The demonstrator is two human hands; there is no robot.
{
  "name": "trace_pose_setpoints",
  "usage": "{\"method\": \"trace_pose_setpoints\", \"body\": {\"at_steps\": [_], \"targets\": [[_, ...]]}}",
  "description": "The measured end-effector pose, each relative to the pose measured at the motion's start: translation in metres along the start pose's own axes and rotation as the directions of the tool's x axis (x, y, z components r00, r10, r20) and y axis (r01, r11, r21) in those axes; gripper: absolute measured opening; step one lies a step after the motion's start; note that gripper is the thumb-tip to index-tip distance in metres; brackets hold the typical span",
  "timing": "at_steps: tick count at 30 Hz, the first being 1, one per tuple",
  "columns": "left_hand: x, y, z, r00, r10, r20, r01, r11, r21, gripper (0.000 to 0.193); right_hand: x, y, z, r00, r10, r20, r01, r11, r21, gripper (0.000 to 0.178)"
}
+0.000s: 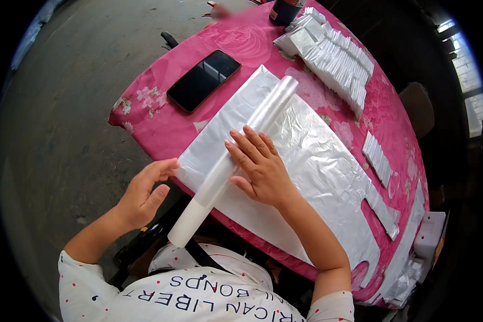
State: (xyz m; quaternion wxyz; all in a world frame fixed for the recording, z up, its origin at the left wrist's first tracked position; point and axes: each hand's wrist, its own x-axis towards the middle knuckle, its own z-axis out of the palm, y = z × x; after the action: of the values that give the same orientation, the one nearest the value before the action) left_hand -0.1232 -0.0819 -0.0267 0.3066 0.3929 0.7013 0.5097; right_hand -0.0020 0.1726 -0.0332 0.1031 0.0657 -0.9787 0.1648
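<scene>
1. Here's the right hand [256, 165], mid-frame: palm down, fingers spread and unclenched, laid across the roll [216, 185]. It presses from above and has nothing grasped.
2. Over to the left hand [145, 196], left of centre: loosely curled, thumb well apart from the fingers, nothing inside. Fingertips are right by the sheet's left corner; whether they touch, I can't tell.
3. The roll itself runs diagonally, from just above centre down to the lower left, its plain white end jutting past the table edge.
4. Watch that end! With only one flat palm on top, an uneven push could skew the roll, and a knock on the overhang could swing it.
5. Under it spreads the silvery sheet [316, 161], wrinkled to the right of the roll. Those creases could get trapped if the film isn't pulled taut.
6. Farther out, a dark phone [204, 80] lies upper left of centre, near the sheet, on the pink floral tablecloth [150, 126].
7. And upper right, a long bank of folded silvery packets [335, 64], with a smaller bundle [377, 159] below.
</scene>
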Motion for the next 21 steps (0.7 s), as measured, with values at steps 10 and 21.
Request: {"method": "trace_pose_setpoints", "body": {"at_steps": [10, 21], "targets": [[-0.019, 0.006, 0.025, 0.911, -0.4, 0.103, 0.392, 0.916, 0.091, 0.057, 0.078, -0.035, 0.067, 0.779, 0.482, -0.4, -0.418, 0.876, 0.241, 0.084], [-0.011, 0.031, 0.075, 0.824, -0.353, 0.443, 0.537, 0.734, -0.416, 0.045, 0.014, -0.034, -0.021, 0.608, 0.791, 0.065, 0.138, -0.186, 0.973, 0.062]]}}
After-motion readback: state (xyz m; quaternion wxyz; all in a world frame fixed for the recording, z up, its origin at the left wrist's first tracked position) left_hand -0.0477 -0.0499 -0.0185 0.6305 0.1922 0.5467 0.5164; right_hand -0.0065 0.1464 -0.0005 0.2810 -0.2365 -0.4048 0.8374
